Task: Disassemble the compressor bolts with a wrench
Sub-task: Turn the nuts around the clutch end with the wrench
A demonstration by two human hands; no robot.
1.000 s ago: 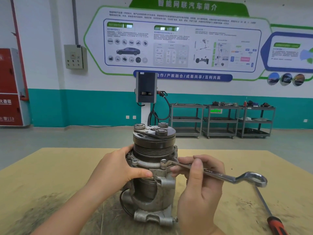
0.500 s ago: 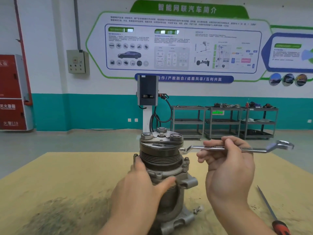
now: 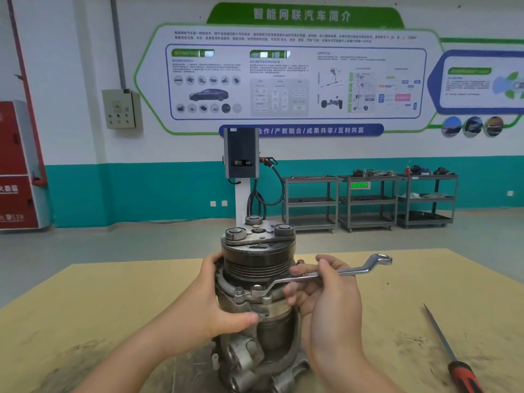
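- The compressor [image 3: 256, 296] is standing upright near the middle of the table [image 3: 107, 296], its pulley end on top.
- The left hand [image 3: 218, 302] is gripping the compressor's left side, thumb curling across the front of the body.
- The right hand [image 3: 326, 296] is holding the wrench [image 3: 320, 275] by its shank, fingers wrapping round it, just right of the compressor.
- The wrench's near ring end is sitting on a bolt [image 3: 257, 289] on the front flange; its other ring end is pointing right and far.
- A second bolt [image 3: 238, 292] is standing just to the left.
- A screwdriver [image 3: 450, 353] is lying at the table's near right.
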